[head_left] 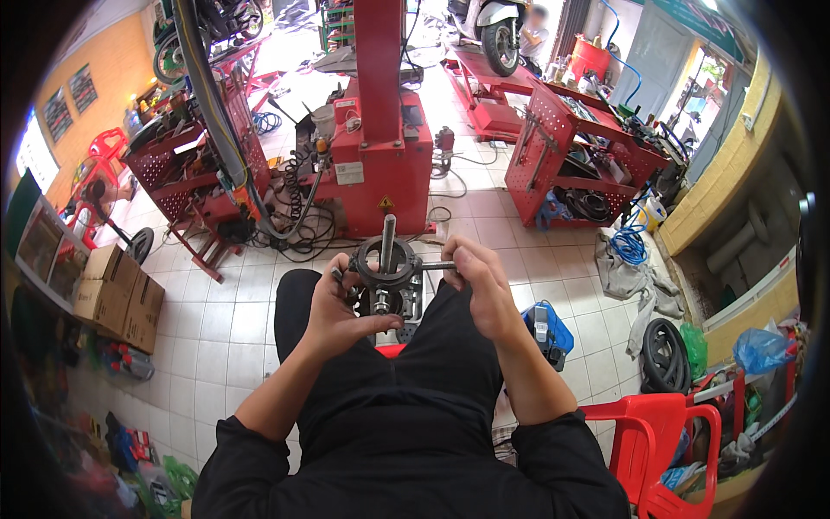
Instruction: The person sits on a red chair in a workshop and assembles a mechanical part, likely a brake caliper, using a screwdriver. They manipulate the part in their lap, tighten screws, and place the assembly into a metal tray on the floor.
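Above my lap is a dark metal ring-shaped tool (405, 268) with a thick steel rod (388, 235) rising upright near its centre. My left hand (333, 316) holds its left side, the thumb lying along the near lower edge. A thin metal bar (436, 266) sticks out from the ring's right side. My right hand (482, 281) closes its fingers on the outer end of that bar. Bolts and nuts (380, 303) show at the front of the tool. Behind them, more metal parts between my knees are partly hidden, and I cannot make out what they are.
A red machine with a tall column (380, 164) stands ahead, cables on the floor around its base. Red tool carts (562, 151) flank it. Cardboard boxes (117, 294) sit at left. A blue case (553, 333), tyres (666, 355) and a red plastic chair (644, 441) are at right.
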The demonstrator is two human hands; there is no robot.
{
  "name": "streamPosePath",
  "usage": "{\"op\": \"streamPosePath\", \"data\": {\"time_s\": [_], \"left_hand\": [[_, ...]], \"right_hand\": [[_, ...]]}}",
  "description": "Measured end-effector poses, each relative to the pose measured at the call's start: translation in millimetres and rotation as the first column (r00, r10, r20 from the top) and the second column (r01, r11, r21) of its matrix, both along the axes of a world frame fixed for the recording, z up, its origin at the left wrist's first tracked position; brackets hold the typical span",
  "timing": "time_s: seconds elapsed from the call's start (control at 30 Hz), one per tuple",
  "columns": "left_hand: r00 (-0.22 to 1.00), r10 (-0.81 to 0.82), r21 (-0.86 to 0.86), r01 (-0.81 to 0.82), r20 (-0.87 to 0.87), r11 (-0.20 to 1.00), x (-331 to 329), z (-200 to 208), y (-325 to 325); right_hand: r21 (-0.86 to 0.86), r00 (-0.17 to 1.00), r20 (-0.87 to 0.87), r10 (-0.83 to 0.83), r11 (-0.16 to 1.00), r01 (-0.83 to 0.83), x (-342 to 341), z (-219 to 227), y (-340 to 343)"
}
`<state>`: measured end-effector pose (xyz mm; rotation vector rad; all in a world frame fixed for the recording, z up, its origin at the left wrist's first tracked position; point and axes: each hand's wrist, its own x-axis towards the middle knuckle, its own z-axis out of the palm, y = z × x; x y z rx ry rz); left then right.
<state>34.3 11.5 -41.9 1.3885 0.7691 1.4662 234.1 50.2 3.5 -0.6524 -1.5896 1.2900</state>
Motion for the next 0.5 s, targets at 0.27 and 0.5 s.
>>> {"op": "streamPosePath", "data": {"time_s": [0.27,0.5], "left_hand": [[1.000,0.011,0.010,-0.010,-0.013,1.000,-5.3,-5.8,3.8],[0.992,-0.052,-0.039,0.057,0.116,0.998,-3.5,-0.9,1.4]], "right_hand": [[-0.026,0.998,0.040,0.054,0.998,-0.053,2.1,-1.8,0.4],[0.143,0.999,0.021,-0.038,0.989,0.034,-4.4,0.1,-7.1]]}}
